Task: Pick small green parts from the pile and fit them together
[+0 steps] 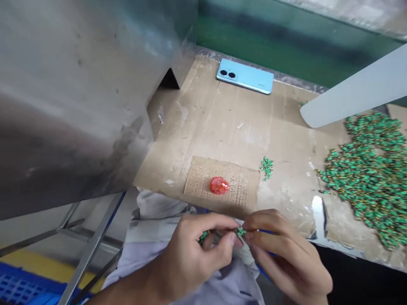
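we log left hand (190, 260) and right hand (286, 254), fingers clamped together on small green leaded components (241, 231), held just off the near edge of the cardboard-topped desk (286, 144), mid-handling.

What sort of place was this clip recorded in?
Likely a small factory workshop doing hand assembly: a heap of small green components on a cardboard-covered bench, a blue plastic crate below, and a steel housing beside it.
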Tool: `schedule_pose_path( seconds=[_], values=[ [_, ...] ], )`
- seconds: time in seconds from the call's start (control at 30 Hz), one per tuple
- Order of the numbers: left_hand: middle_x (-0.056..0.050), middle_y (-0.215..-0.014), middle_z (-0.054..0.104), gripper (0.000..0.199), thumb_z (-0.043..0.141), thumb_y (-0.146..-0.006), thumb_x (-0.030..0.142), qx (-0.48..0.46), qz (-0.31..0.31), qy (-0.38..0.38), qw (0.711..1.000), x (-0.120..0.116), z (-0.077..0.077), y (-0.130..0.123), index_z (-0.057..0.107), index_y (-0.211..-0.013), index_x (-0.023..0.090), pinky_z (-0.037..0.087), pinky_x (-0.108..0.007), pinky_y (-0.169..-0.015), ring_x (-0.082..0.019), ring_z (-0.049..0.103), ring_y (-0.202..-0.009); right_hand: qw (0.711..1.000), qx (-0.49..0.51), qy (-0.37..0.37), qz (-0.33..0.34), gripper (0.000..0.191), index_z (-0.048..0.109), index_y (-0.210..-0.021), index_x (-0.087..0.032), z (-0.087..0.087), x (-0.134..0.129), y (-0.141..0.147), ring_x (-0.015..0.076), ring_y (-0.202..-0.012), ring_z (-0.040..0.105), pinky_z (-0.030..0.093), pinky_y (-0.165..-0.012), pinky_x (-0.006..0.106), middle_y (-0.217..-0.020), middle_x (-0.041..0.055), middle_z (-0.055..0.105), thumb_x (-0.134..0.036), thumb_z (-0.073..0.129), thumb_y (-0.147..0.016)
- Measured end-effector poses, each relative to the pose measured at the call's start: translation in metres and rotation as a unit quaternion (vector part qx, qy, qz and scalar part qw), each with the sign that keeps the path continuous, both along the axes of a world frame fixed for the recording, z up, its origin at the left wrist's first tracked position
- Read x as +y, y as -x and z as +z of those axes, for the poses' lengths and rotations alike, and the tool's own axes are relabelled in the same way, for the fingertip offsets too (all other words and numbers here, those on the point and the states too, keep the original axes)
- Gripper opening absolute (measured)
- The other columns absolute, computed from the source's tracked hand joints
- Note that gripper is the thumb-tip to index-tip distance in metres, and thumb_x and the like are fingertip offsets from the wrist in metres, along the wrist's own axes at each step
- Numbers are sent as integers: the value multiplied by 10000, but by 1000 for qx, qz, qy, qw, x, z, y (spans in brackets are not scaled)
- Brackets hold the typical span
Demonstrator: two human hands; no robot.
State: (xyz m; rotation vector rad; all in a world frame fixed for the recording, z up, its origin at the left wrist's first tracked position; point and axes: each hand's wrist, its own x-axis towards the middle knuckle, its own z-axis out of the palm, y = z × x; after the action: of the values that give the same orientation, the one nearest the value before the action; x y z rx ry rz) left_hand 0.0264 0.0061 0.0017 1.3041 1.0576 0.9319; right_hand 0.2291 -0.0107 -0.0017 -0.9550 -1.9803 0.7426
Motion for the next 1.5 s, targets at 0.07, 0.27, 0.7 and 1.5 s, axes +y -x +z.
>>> schedule_pose_path(
  seconds=[0.07,0.27,0.7,1.5],
  values=[
    [-16,-669,802,200,677,-808,65,23,16,-22,999,0,2,1,830,-914,139,516,-131,-485,-103,677,-499,1000,-5,-9,7,376,666,-1122,-110,1,1,3,167,-1002,651,595,-813,299,-1082,84,668,144,582,-858],
    [-23,-686,797,209,667,-794,22,46,22,-90,995,-1,-1,4,817,-911,111,436,-163,-425,-76,550,-439,1000,2,-5,5,356,659,-1112,-121,3,3,10,155,-963,661,602,-779,276,-1043,74,668,125,575,-869],
    [3,-579,737,153,641,-770,19,100,38,-182,978,2,-5,5,749,-773,127,419,-165,-392,-70,537,-373,999,19,28,-26,297,659,-1065,-167,1,1,18,162,-846,716,629,-699,272,-946,67,720,64,615,-884],
    [16,-552,710,156,625,-723,26,73,44,-130,988,7,1,3,722,-712,147,398,-138,-381,-63,530,-384,996,61,39,-47,362,682,-1081,-208,-3,1,25,195,-800,732,634,-644,308,-911,58,733,70,612,-860]
  ],
)
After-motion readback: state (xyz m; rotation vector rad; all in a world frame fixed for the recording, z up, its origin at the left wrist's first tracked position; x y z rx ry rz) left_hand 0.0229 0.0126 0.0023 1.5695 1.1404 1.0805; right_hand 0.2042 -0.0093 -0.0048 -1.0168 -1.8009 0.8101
